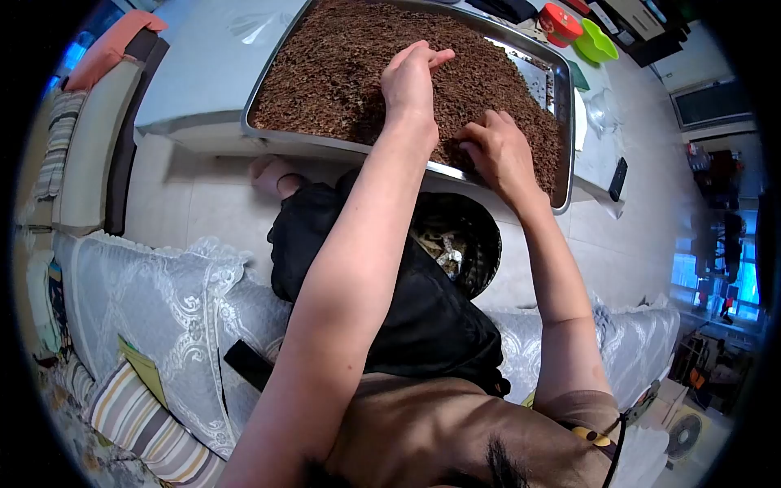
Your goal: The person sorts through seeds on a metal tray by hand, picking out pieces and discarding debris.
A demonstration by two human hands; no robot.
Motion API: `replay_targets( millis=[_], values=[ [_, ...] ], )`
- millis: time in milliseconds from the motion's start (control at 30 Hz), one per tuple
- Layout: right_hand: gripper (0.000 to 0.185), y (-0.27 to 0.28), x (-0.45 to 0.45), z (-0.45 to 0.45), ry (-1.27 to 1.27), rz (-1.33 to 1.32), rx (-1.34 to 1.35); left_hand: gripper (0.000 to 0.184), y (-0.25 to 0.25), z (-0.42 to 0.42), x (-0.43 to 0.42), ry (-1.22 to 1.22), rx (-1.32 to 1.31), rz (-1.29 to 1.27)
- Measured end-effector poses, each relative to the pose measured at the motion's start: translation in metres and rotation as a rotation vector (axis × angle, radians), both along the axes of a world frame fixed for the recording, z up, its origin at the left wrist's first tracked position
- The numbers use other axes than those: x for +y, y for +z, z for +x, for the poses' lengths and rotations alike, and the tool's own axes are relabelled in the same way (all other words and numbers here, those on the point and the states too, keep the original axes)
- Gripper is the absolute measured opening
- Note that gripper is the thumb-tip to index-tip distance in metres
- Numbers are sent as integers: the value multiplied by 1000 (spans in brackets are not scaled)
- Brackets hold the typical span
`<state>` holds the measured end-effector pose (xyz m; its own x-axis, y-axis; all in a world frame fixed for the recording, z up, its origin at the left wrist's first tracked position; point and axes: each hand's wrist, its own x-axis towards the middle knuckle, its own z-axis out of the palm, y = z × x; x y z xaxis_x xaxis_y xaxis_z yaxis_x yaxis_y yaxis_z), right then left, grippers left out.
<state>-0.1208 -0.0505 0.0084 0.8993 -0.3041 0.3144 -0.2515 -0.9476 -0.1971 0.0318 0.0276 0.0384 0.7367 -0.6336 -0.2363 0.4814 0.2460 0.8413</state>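
Observation:
A large metal tray [561, 89] holds a thick layer of dark brown dried bits [342, 65], coarse and loose like dried leaf or husk; their exact kind cannot be made out. Over the middle of the layer is my left hand [411, 85], seen edge-on, its fingers stretched out and partly apart, with nothing visible in them. At the tray's near right side, my right hand [502, 154] rests low on the bits. Its fingers are curled toward the thumb, and whatever lies between them is hidden or too small to tell.
The tray lies on a pale table [203, 73]. Beyond its far right corner stand a red container [560, 24] and a green bowl [598, 42]. A black phone-like device [618, 179] is at the table's right edge. Below the tray, a dark bin [480, 244] holds scraps beside my legs.

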Motion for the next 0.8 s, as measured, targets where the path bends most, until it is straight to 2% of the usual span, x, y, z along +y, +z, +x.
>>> replay_targets(
  millis=[100, 200, 300, 367, 433, 567, 667, 767, 800],
  values=[
    [11, -11, -6, 8, -7, -73, 63, 46, 1, 2, -1, -14, 46, -30],
    [10, -12, -12, 3, -26, -37, 3, 42, 2, 4, -1, -19, 73, -67],
    [9, -10, -18, -5, -209, 475, -68, 38, 5, 1, 0, -11, 101, -61],
    [13, -19, -32, -13, -207, 765, -180, 34, 6, -2, -1, -9, 106, -47],
    [13, -3, -29, -14, -328, 1093, -234, 32, 2, -7, -5, -84, 27, 25],
    [15, 7, -29, -9, -425, 1512, -465, 32, -21, -22, -18, -337, -65, 131],
    [18, -1, -30, -4, -462, 1476, -495, 31, -29, -34, -20, -470, -14, 17],
    [18, 3, -22, 1, -507, 1429, -518, 24, -24, -35, -18, -438, -21, 87],
    [17, 8, -17, 4, -519, 1432, -539, 17, -22, -33, -16, -423, 50, 54]
  ],
)
